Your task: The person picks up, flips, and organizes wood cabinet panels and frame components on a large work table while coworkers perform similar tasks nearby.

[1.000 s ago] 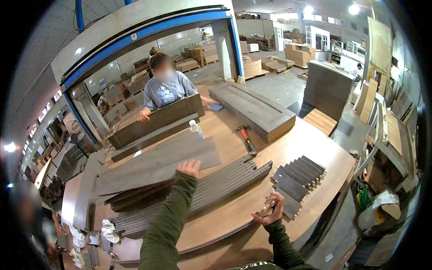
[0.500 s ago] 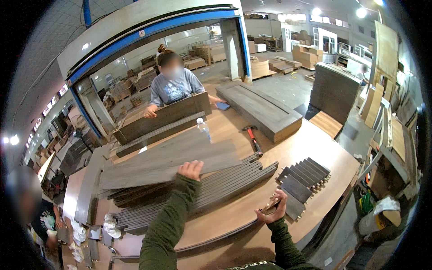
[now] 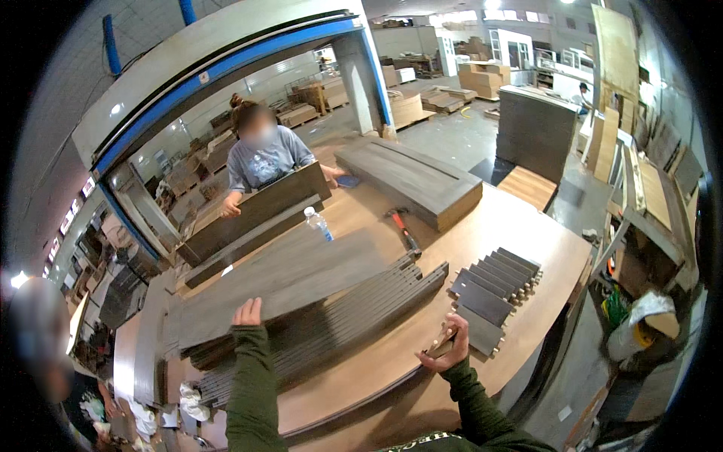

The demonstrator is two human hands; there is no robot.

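My left hand is at the near edge of a long grey wood-grain board, its fingers closed over that edge; the thumb is hidden. Beneath the board lies a stack of long, narrow dark grey strips, arranged side by side. My right hand grips a small wooden piece, whose full shape is hidden by the fingers. Just beyond that hand, a row of short dark panels with small pegs along their ends lies overlapped on the table.
Across the table a co-worker holds a dark panel on edge. A water bottle, a red-handled hammer and a stack of framed grey panels lie farther back. White cloths are at the left, near another person.
My left hand has slid leftward along the grey board to its near edge. My right hand keeps the small wooden piece. The whole view has shifted slightly.
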